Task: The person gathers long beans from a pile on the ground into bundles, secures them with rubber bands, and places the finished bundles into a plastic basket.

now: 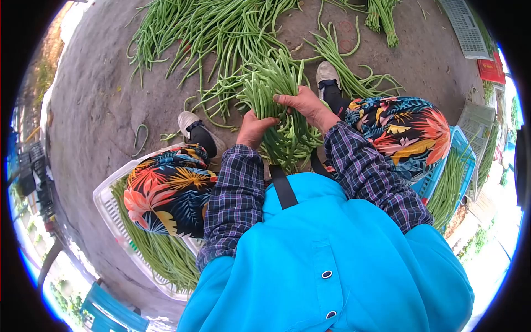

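Between my knees, a bunch of long green beans is gripped in both hands, its upper ends fanned out away from me. My left hand wraps round the left side of the bunch, thumb lying across the beans. On the right side, my right hand closes round the same bunch, with its thumb over the front. The lower part of the beans hangs below my hands toward my lap. Just beyond, a big loose pile of long beans spreads over the ground.
A white crate of long beans stands at my left, a blue crate of them at my right. Tied bundles lie at the far right, near a grey crate. A blue plastic stool stands at lower left.
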### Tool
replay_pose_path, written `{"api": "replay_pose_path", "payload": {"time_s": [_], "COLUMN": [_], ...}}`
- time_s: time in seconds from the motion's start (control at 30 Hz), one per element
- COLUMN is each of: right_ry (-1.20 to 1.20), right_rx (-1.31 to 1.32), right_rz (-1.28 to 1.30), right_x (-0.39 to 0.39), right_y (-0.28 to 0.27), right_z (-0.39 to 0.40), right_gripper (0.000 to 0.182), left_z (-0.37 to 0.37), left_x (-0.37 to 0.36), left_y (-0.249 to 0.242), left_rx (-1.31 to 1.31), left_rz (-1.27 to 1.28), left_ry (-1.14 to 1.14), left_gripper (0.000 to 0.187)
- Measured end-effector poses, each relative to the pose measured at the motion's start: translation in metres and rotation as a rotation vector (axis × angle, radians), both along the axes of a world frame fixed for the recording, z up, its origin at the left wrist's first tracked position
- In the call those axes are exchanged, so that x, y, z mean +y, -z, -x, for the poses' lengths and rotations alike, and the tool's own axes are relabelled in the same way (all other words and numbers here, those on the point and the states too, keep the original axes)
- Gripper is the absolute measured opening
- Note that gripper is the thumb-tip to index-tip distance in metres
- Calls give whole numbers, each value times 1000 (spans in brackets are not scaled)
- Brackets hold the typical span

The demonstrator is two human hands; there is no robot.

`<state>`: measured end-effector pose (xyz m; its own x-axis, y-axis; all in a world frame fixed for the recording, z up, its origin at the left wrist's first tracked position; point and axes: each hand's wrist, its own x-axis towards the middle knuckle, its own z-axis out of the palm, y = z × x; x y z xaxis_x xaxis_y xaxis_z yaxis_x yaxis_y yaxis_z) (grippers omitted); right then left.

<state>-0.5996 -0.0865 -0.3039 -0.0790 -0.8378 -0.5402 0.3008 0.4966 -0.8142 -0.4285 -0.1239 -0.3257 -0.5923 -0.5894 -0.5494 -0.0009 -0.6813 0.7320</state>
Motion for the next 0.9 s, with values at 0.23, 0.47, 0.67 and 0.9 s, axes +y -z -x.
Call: {"api": "replay_pose_path", "payload": {"time_s": [0.23,0.47,0.67,0.9], "right_ry": [10,372,561,528], "right_rx": [19,-260,-484,-563], "right_rz": [52,80,24,205], "right_x": [2,3,5,9], "right_y": [10,30,26,23], "right_z": [0,18,33,37], "right_gripper": [25,22,19,25], "left_z": [-1,-5,-14,-15], "left_x": [-3,-5,-8,-8], "left_y": [3,11,27,24], "left_rx": [8,107,158,304], "left_rz": [-10,-147,-301,-367], "left_ry": [90,-288,-559,-486], "left_gripper": [32,30,22,24]}}
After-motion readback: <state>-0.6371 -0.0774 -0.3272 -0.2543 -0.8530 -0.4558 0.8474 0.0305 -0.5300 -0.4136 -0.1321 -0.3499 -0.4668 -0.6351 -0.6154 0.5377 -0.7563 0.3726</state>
